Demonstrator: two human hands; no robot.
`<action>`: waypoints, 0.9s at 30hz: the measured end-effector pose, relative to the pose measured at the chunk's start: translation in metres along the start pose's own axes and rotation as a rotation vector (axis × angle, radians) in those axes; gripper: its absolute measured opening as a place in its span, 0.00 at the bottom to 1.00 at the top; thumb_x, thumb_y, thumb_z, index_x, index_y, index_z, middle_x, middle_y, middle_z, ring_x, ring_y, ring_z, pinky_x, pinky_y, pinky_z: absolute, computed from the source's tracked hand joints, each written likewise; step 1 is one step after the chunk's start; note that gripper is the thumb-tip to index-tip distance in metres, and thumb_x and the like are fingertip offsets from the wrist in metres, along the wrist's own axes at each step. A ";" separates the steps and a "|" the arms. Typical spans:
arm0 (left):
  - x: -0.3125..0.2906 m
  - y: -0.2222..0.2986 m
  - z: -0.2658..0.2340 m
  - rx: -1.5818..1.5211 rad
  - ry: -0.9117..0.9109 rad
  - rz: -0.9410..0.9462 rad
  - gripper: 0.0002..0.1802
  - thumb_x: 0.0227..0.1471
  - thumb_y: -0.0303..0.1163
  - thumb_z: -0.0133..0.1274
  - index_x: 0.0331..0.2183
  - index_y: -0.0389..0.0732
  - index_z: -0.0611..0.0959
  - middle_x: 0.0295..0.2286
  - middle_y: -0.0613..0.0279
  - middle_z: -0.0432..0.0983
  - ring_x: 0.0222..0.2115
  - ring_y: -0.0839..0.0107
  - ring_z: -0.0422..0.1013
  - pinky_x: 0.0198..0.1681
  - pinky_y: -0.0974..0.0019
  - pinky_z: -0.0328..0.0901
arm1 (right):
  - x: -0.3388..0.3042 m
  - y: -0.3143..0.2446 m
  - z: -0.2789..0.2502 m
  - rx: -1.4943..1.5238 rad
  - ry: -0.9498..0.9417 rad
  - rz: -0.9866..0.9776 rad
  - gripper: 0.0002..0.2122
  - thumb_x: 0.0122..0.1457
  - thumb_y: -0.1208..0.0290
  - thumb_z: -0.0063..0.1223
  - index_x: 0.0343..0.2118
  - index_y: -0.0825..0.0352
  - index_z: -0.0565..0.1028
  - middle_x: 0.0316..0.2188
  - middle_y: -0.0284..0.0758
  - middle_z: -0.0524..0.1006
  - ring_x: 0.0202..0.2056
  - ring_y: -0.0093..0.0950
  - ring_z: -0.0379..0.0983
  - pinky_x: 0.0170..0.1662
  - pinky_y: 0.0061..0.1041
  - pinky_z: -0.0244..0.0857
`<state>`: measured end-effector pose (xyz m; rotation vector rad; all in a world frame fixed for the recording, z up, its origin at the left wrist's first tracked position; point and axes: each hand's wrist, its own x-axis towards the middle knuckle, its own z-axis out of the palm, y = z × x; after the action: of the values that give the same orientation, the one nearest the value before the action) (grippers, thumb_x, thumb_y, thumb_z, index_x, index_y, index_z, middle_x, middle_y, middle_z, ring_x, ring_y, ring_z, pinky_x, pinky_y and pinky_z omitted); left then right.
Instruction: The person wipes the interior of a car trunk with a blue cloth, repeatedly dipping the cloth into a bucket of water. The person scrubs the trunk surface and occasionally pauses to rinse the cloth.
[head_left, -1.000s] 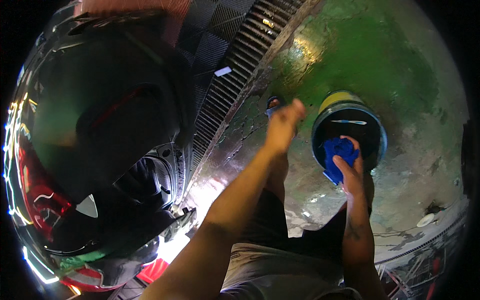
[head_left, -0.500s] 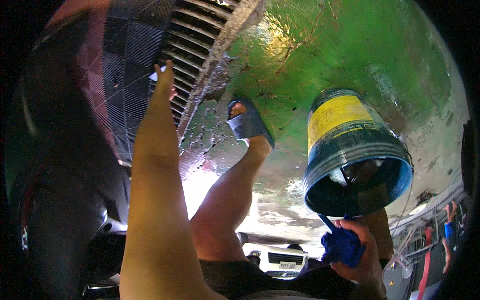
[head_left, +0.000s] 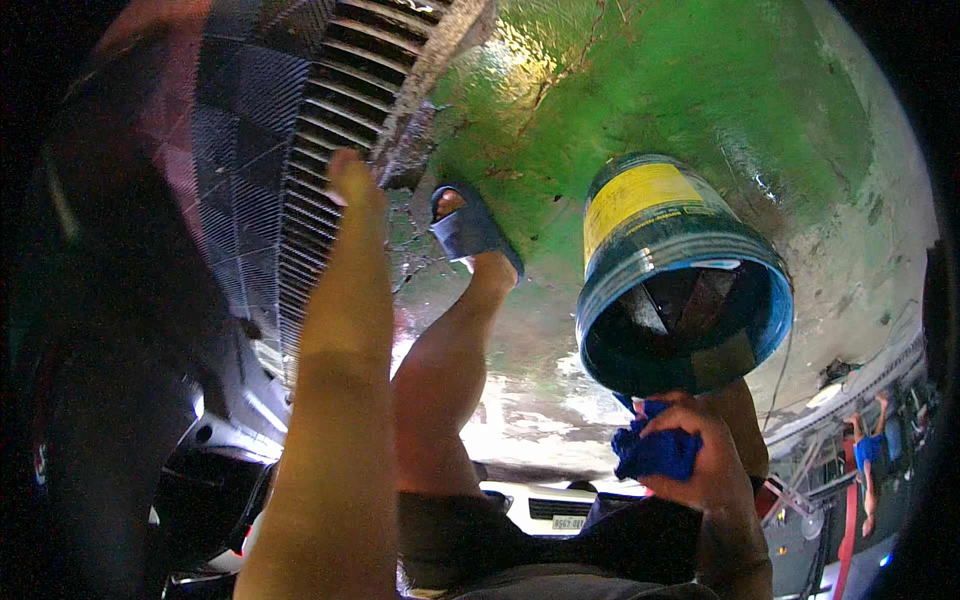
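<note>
My right hand (head_left: pixel 705 455) is closed around a crumpled blue cloth (head_left: pixel 655 452), just beside the near rim of the bucket. The dark bucket (head_left: pixel 665 252) has a yellow label and a blue inner rim. Its inside is dark with pale reflections, and I cannot tell what it holds. My left arm reaches far forward, and my left hand (head_left: pixel 352 178) is over or near the slatted metal grate (head_left: pixel 345 85) in the floor. The fingers of that hand are small and blurred, so their grip is unclear.
My left foot in a dark slide sandal (head_left: pixel 470 228) is on the wet, cracked green floor (head_left: pixel 590 100). Dark textured floor tiles (head_left: pixel 225 130) lie left of the grate. A white car (head_left: pixel 545 505) is behind me. A person in blue (head_left: pixel 868 450) appears at the far right.
My left hand has drawn back slightly, and a white patch beside it no longer shows. The right hand still grips the cloth by the bucket. The whole view has shifted, moving the bucket leftward.
</note>
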<state>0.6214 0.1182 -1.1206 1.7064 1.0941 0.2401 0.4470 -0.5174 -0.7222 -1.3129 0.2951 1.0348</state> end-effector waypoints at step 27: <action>-0.551 0.155 0.154 0.765 -1.131 0.626 0.21 0.70 0.33 0.49 0.57 0.32 0.83 0.49 0.31 0.81 0.53 0.34 0.77 0.60 0.47 0.70 | -0.106 0.105 0.003 0.400 -0.432 0.074 0.20 0.63 0.48 0.70 0.51 0.56 0.86 0.42 0.31 0.88 0.42 0.26 0.82 0.53 0.31 0.74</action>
<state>0.4924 -0.4046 -0.8732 2.2998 -0.2670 -0.7883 0.3085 -0.5725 -0.7153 -0.7031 0.2078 1.2197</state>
